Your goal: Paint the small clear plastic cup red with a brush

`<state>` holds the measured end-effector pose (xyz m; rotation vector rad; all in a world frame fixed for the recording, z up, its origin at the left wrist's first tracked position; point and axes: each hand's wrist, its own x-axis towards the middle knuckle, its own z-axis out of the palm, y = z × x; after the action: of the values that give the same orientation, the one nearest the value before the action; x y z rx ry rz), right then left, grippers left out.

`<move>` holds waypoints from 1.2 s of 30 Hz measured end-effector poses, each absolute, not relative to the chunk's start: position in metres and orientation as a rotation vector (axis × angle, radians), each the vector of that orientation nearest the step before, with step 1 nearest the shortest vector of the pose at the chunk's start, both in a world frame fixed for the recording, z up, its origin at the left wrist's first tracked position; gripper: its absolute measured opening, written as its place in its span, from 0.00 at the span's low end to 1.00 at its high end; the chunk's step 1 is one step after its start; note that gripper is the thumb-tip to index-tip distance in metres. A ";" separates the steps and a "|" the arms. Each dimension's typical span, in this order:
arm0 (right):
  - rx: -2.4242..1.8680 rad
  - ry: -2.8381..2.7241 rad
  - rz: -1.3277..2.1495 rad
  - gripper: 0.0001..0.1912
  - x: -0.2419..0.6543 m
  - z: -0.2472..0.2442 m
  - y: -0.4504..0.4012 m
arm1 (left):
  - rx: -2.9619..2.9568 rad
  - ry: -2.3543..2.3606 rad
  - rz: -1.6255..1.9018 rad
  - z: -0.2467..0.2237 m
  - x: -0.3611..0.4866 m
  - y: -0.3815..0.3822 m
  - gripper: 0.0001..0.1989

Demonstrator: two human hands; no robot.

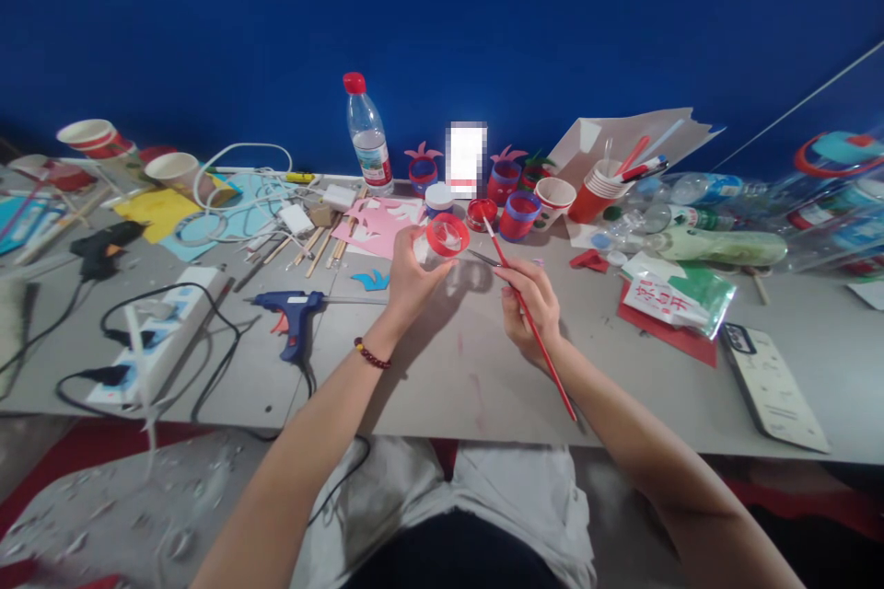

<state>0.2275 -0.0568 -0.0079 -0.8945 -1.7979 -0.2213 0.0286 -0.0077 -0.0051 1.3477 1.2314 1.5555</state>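
With our left hand [412,271], we hold the clear plastic, red-rimmed cup [443,245] front-left of the round red jar [477,219]; our right hand [530,306] pinches a slender, straight red brush [545,353], tip at that jar

Grey tabletop [442,386] | orange-triggered blue plastic glue gun [297,320] | left of gun: long white plastic power strip [183,324] | right of gun: spiky flat blue cut-out [374,281]; beyond it, small round pot of red paint [476,215] | well right of gun: pale-cased rectangular phone [777,386]
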 end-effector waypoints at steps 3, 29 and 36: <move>-0.891 -1.808 -0.228 0.17 0.227 -0.008 -0.057 | 1.390 1.248 1.575 -0.005 0.028 -0.008 0.32; -0.881 -1.673 0.017 0.16 0.226 -0.007 -0.057 | 0.617 0.736 1.329 -0.002 0.027 0.004 0.16; -0.802 -1.664 0.028 0.15 0.225 -0.003 -0.060 | 0.320 0.717 1.211 0.007 0.022 0.002 0.18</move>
<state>0.2245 -0.0599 -0.0029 -0.8017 -1.6636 0.0277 0.0216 0.0024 0.0069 0.3201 0.7170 1.2113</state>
